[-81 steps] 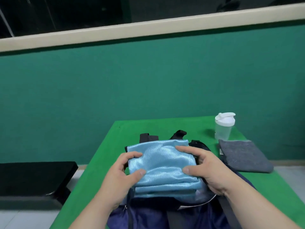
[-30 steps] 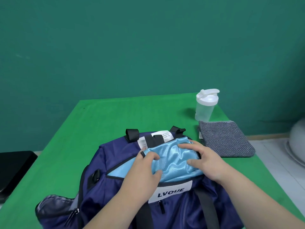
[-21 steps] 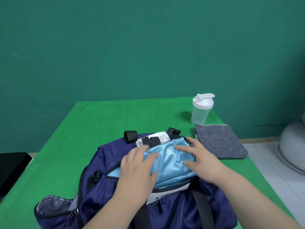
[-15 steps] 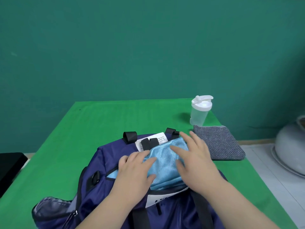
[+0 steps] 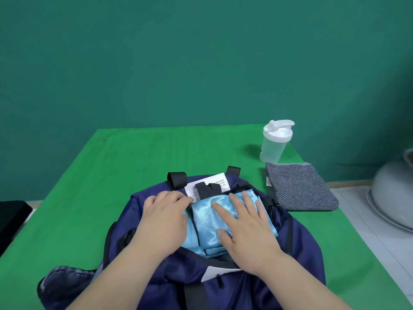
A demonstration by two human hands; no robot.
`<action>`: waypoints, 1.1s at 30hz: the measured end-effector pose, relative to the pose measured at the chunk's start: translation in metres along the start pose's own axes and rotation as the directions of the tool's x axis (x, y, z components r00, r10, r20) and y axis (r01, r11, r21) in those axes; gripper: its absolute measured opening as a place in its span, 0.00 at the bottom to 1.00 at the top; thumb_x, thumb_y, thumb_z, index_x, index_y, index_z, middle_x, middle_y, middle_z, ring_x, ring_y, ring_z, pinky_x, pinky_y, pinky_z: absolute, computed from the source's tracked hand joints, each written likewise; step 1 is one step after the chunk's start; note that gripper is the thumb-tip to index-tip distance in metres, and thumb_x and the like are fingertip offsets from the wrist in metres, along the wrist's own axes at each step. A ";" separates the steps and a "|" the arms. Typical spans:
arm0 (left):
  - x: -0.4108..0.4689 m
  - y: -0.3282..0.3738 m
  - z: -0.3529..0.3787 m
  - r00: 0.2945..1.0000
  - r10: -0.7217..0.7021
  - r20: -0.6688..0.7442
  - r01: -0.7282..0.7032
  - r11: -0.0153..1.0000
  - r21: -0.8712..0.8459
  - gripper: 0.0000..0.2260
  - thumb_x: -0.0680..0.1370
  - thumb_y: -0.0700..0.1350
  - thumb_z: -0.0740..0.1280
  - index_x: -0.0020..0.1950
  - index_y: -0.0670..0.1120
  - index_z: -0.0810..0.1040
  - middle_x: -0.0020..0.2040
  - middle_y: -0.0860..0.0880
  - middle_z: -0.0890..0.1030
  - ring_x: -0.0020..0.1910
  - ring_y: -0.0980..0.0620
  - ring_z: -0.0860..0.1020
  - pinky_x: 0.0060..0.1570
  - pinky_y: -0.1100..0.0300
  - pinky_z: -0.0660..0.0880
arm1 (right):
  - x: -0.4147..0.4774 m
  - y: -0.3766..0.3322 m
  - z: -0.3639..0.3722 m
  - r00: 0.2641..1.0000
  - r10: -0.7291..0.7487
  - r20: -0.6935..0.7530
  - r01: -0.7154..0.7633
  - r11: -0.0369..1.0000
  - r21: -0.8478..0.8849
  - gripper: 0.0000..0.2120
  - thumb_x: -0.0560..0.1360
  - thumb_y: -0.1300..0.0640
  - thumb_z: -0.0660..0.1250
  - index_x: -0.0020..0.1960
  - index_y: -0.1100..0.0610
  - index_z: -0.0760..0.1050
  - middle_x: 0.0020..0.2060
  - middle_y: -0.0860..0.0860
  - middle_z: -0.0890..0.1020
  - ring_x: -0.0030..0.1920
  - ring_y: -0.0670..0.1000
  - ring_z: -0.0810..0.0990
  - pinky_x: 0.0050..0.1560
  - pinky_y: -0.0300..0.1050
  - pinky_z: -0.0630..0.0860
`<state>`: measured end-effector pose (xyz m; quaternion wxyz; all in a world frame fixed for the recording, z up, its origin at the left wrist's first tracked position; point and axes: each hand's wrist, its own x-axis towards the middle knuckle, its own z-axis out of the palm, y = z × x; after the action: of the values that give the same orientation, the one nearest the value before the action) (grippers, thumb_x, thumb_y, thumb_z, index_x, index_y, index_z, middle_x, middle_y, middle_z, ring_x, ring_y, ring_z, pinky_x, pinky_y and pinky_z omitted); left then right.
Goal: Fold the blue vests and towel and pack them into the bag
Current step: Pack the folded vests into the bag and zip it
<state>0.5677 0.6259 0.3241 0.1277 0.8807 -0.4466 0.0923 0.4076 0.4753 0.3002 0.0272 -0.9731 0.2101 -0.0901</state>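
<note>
folded blue vests (image 5: 207, 218) sit in the open mouth of the bag (image 5: 299, 242). right hand (image 5: 248, 222) lies flat with fingers spread, likely pressing the stack below the rim. left hand (image 5: 165, 218) covers the stack's left edge with fingers bent; a grip on the rim cannot be confirmed. stack long axis appears near-to-far, layered edges toward the wearer. towel (image 5: 299, 191) lies folded beside the bag.

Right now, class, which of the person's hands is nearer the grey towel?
Right. The right hand lies flat on the blue vests in the bag, on the side toward the grey towel; the left hand rests on their far edge.
</note>
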 end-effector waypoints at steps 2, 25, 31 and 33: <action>0.005 -0.002 -0.001 1.000 -0.020 0.021 0.019 0.999 0.038 0.15 0.70 0.47 0.73 0.56 0.57 0.82 0.50 0.57 0.79 0.52 0.49 0.77 0.51 0.50 0.71 | 0.001 -0.001 0.000 1.000 -0.003 0.019 0.004 1.000 -0.015 0.28 0.78 0.40 0.54 0.78 0.39 0.56 0.74 0.55 0.69 0.76 0.63 0.62 0.71 0.62 0.50; 0.033 0.019 -0.057 0.896 -0.395 -0.204 0.259 0.837 -0.481 0.08 0.82 0.46 0.61 0.44 0.49 0.74 0.41 0.58 0.73 0.44 0.55 0.70 0.43 0.60 0.62 | 0.002 -0.003 -0.006 0.991 0.004 0.133 -0.010 0.999 0.043 0.31 0.76 0.29 0.47 0.77 0.34 0.52 0.79 0.53 0.60 0.80 0.62 0.51 0.76 0.63 0.44; 0.021 0.031 -0.067 0.871 -0.401 -0.284 0.180 0.799 -0.574 0.06 0.82 0.46 0.61 0.45 0.51 0.73 0.42 0.61 0.73 0.43 0.58 0.69 0.41 0.65 0.60 | 0.006 -0.003 -0.010 0.993 -0.015 0.118 0.012 0.999 0.031 0.31 0.76 0.29 0.47 0.78 0.35 0.50 0.80 0.53 0.58 0.80 0.61 0.49 0.75 0.62 0.39; 0.014 0.029 -0.060 0.896 -0.368 -0.249 0.184 0.818 -0.545 0.06 0.81 0.47 0.63 0.43 0.52 0.74 0.41 0.60 0.74 0.41 0.60 0.71 0.39 0.65 0.62 | 0.007 -0.001 -0.009 0.992 -0.022 0.126 0.017 0.999 0.037 0.32 0.77 0.29 0.46 0.78 0.34 0.47 0.81 0.52 0.52 0.80 0.60 0.43 0.76 0.62 0.37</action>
<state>0.5499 0.6172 0.3896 0.4432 0.8415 -0.2909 0.1036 0.4124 0.4730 0.3100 0.0568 -0.9783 0.1967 -0.0322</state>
